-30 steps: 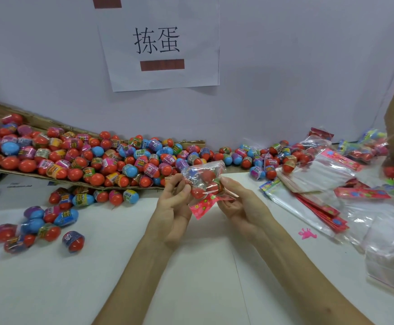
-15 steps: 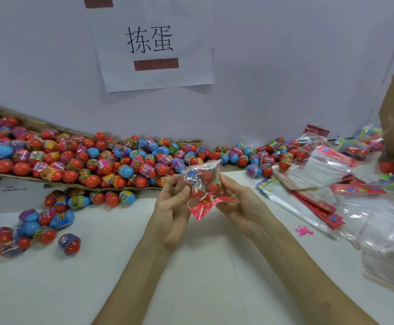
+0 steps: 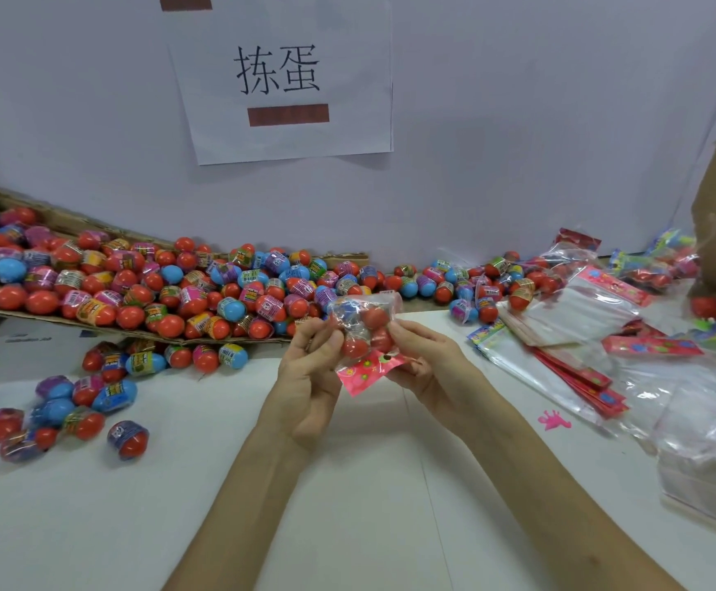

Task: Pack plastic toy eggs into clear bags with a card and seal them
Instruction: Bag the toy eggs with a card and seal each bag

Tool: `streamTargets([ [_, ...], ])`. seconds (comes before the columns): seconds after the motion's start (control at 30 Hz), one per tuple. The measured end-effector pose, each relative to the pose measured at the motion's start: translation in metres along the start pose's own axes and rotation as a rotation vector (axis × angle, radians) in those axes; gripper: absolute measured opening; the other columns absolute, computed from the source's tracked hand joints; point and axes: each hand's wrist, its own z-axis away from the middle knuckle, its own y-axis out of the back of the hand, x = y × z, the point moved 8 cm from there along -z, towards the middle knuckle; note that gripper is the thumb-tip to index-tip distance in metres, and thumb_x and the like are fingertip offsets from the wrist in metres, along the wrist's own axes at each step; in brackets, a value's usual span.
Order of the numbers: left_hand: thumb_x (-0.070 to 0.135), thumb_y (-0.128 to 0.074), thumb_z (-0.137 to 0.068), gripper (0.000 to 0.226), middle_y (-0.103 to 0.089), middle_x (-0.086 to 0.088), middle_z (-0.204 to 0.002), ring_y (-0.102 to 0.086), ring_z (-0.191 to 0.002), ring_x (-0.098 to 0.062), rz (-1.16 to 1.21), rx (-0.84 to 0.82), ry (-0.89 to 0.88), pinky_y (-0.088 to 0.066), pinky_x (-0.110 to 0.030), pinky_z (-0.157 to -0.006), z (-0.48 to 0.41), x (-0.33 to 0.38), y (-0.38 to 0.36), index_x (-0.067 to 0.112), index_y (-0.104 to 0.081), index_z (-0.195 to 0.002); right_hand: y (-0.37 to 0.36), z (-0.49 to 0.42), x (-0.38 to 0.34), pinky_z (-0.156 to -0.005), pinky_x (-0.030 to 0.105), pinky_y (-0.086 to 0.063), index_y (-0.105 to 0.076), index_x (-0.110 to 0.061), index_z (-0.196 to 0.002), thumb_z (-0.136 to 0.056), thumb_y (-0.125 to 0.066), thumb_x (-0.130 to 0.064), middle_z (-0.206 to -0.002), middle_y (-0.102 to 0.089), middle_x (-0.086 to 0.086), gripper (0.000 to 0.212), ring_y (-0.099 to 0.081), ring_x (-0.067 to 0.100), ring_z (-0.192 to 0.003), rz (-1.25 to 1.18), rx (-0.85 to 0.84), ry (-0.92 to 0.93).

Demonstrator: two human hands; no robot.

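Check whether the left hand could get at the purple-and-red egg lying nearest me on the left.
Likely yes, once freed: the left hand pinches the bag, but only bare table lies between it and that egg.

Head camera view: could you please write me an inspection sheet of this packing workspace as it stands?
Surface: white table, partly covered.
Job's things: clear plastic bag of red toy eggs held above the table, pink printed card at its lower end; whether it is sealed cannot be told. Heap of red, blue and purple plastic eggs at back left. Stack of empty clear bags at right.
Clutter: loose eggs on the table at left; small pink splat-shaped piece.
Grips: left hand and right hand both pinch the bag.
Cables: nothing seen.
Surroundings: white wall with paper sign.
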Motion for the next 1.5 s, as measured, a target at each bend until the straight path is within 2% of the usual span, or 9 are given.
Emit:
streamTargets([
  [0.4,0.012,-0.068,-0.077,0.033,-0.075,-0.008,-0.124,-0.075,-0.105,-0.024,0.216,0.033,0.116,-0.064,-0.042,-0.085,0.003,-0.009,0.001,0.021,-0.082,-0.107,-0.004,0.000,0.004,-0.062,0.027,-0.061,-0.074,-0.006,-0.114,-0.079,-0.071,-0.015,-0.103,-0.075,0.012,0.036,-0.075,0.018,-0.079,-0.298,-0.060,-0.119],
  [0.57,-0.002,-0.058,-0.077,0.052,-0.075,-0.008,-0.118,-0.074,-0.106,-0.023,-0.027,-0.008,0.008,-0.053,-0.047,-0.100,0.005,-0.001,-0.006,0.015,-0.060,-0.127,0.019,0.002,-0.028,-0.069,0.030,-0.060,-0.074,-0.011,-0.113,-0.089,-0.073,-0.016,-0.104,-0.077,0.010,0.025,-0.075,0.025,-0.088,0.109,0.167,0.241],
  [0.67,0.012,-0.057,-0.076,0.052,-0.074,-0.009,-0.118,-0.069,-0.109,-0.023,-0.195,-0.014,-0.044,-0.048,-0.048,-0.106,0.008,0.008,-0.006,0.014,-0.059,-0.128,0.025,0.008,-0.046,-0.078,0.038,-0.061,-0.075,-0.021,-0.109,-0.084,-0.080,-0.016,-0.106,-0.077,0.006,0.025,-0.074,0.025,-0.098,0.240,0.241,0.389],
  [0.77,0.035,-0.064,-0.089,0.040,-0.074,-0.003,-0.117,-0.069,-0.111,-0.018,-0.479,-0.030,-0.153,-0.053,-0.039,-0.098,0.011,0.020,-0.014,0.017,-0.063,-0.125,0.015,0.013,-0.053,-0.068,0.029,-0.060,-0.075,-0.026,-0.096,-0.076,-0.088,-0.025,-0.099,-0.076,-0.001,0.024,-0.074,0.018,-0.094,0.355,0.207,0.444],
  [0.9,0.040,-0.073,-0.083,0.035,-0.077,0.000,-0.107,-0.072,-0.105,-0.021,-0.710,-0.012,-0.284,-0.060,-0.034,-0.091,0.014,0.023,-0.021,0.019,-0.074,-0.111,0.009,0.016,-0.050,-0.062,0.022,-0.058,-0.076,-0.021,-0.089,-0.076,-0.088,-0.027,-0.088,-0.075,-0.004,0.018,-0.074,0.015,-0.086,0.456,0.230,0.474],
  [1.13,0.027,-0.077,-0.087,0.014,-0.078,-0.003,-0.097,-0.075,-0.093,-0.020,-0.714,0.008,-0.371,-0.062,-0.030,-0.078,0.013,0.029,-0.018,0.022,-0.074,-0.100,0.007,0.018,-0.054,-0.067,0.020,-0.058,-0.075,-0.024,-0.095,-0.072,-0.086,-0.036,-0.090,-0.076,-0.008,0.028,-0.074,0.010,-0.088,0.463,0.247,0.540],
  [1.23,0.014,-0.074,-0.093,0.009,-0.077,-0.006,-0.090,-0.075,-0.087,-0.024,-0.631,0.084,-0.363,-0.062,-0.032,-0.068,0.010,0.034,-0.007,0.021,-0.075,-0.097,0.005,0.016,-0.052,-0.068,0.020,-0.058,-0.077,-0.035,-0.085,-0.079,-0.082,-0.032,-0.089,-0.077,-0.006,0.008,-0.074,0.012,-0.087,0.443,0.208,0.509],
  [1.33,0.010,-0.074,-0.092,0.009,-0.077,-0.007,-0.094,-0.074,-0.090,-0.025,-0.613,0.096,-0.360,-0.063,-0.035,-0.072,0.011,0.035,-0.004,0.018,-0.075,-0.096,0.006,0.016,-0.052,-0.067,0.022,-0.058,-0.076,-0.032,-0.082,-0.089,-0.078,-0.015,-0.085,-0.077,-0.005,0.018,-0.074,0.015,-0.083,0.506,0.223,0.542],
  [1.5,0.007,-0.069,-0.091,0.005,-0.078,-0.010,-0.101,-0.073,-0.095,-0.025,-0.491,0.079,-0.357,-0.061,-0.031,-0.078,0.012,0.035,-0.005,0.010,-0.073,-0.093,0.001,0.016,-0.052,-0.063,0.027,-0.059,-0.071,-0.025,-0.080,-0.091,-0.075,-0.012,-0.087,-0.074,0.003,0.018,-0.074,0.019,-0.082,0.491,0.180,0.523],
])
